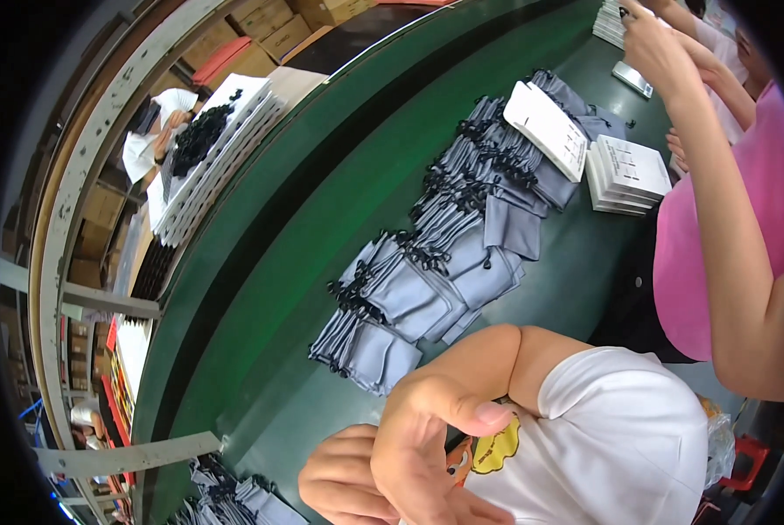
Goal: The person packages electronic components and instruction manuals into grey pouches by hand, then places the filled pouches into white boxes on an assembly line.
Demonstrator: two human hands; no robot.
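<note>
My right hand (431, 442) is in front of my white shirt, its thumb held apart from the bent fingers, with nothing visible between them. Partly behind it, my left hand (346, 477) has its fingers curled in. Their tips are hidden, so what they hold, if anything, does not show. Beyond my hands, a long heap of grey drawstring pouches (409, 297) with black cords lies on the green work surface (296, 350). More grey pouches (243, 499) lie to the left of my left hand at the lower edge.
A white printed flat box (545, 129) lies on the heap's far end. Stacked white boxes (628, 171) stand beside it, near a co-worker in pink (733, 219) with raised arms. Across the surface, white trays (221, 149) hold black cords. A metal frame (68, 166) curves along the left.
</note>
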